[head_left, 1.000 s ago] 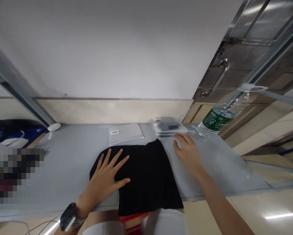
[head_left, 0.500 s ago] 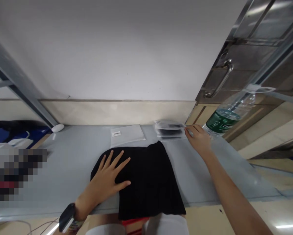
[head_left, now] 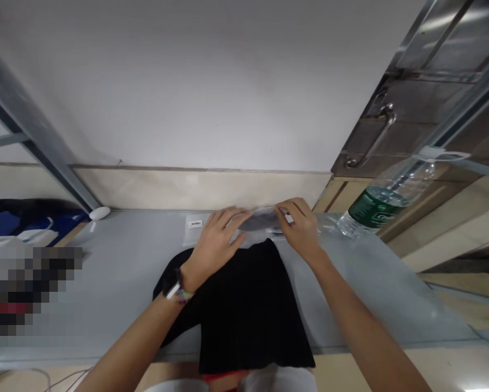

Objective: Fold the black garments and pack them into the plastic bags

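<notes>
A clear plastic bag with something dark inside [head_left: 263, 221] is between my hands, lifted a little at the back of the table. My right hand [head_left: 299, 227] pinches its right edge between thumb and fingers. At its left edge, the fingertips of my left hand [head_left: 217, 239] are stretched out against it, thumb apart. In front lies a black garment [head_left: 252, 305], spread flat, its lower end reaching over the table's front edge. Partly behind my left hand is a flat, pale plastic packet [head_left: 192, 233] with a white barcode label [head_left: 195, 224].
A large water bottle with a green label [head_left: 377, 207] stands at the right end of the grey table [head_left: 117, 283]. A white oval object [head_left: 99, 213] sits by the metal frame post [head_left: 60, 163] at back left. A wall [head_left: 203, 188] rises behind.
My left hand has left the black garment and moved forward and right to the bag. My right hand has moved left, and the bag is now lifted between both hands.
</notes>
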The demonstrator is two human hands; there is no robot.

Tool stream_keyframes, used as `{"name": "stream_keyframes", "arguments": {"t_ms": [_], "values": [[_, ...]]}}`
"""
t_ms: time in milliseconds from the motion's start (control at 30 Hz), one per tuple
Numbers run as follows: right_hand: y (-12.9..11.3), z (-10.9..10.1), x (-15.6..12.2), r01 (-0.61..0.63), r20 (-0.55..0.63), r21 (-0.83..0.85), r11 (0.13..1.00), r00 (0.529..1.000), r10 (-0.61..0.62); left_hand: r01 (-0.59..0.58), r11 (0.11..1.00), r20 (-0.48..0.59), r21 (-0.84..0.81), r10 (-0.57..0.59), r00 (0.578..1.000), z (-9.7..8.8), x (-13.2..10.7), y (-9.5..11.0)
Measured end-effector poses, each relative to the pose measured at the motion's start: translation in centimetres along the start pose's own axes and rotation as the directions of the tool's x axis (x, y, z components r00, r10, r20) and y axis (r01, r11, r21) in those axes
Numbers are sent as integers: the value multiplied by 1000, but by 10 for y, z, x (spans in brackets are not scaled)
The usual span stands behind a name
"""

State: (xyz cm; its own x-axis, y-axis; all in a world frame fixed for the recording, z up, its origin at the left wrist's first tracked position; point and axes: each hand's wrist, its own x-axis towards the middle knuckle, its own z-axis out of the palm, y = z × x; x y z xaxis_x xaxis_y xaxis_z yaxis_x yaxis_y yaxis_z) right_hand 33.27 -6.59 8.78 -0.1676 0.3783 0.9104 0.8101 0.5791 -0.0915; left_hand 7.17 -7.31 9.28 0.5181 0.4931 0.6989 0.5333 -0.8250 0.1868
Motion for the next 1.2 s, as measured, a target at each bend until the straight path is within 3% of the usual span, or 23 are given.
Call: {"name": "stream_keyframes", "arguments": {"t_ms": [100, 200, 333, 500, 633, 733, 867, 1200], "values": [[-22, 13, 11, 40, -6, 77, 996, 999, -40, -30, 1000, -68, 7, 30, 997, 12, 25, -22], [-34, 19, 16, 22, -31, 166, 986, 999, -17, -55, 998, -111, -27, 52, 992, 15, 36, -39], [-36, 21, 13, -153, -47, 256, 954, 984, 171, -88, 993, -193, -78, 71, 979, 7, 34, -53], [-34, 39, -10, -304, 86, 348, 887, 952, 293, -91, 996, -105, -9, 89, 990, 0, 16, -63], [-38, 61, -32, -367, 186, 437, 821, 930, 317, -74, 996, 11, -41, 75, 997, 1, 0, -58], [-44, 68, -42, -379, 220, 478, 792, 925, 310, -105, 989, 16, -104, 108, 994, 4, -7, -48], [-51, 63, -43, -339, 233, 467, 816, 938, 257, -173, 979, -30, -104, 171, 985, 6, -9, -39], [-53, 54, -40, -171, 174, 422, 890, 979, 106, -109, 983, 2, -145, 111, 994, 7, -9, -32]]}}
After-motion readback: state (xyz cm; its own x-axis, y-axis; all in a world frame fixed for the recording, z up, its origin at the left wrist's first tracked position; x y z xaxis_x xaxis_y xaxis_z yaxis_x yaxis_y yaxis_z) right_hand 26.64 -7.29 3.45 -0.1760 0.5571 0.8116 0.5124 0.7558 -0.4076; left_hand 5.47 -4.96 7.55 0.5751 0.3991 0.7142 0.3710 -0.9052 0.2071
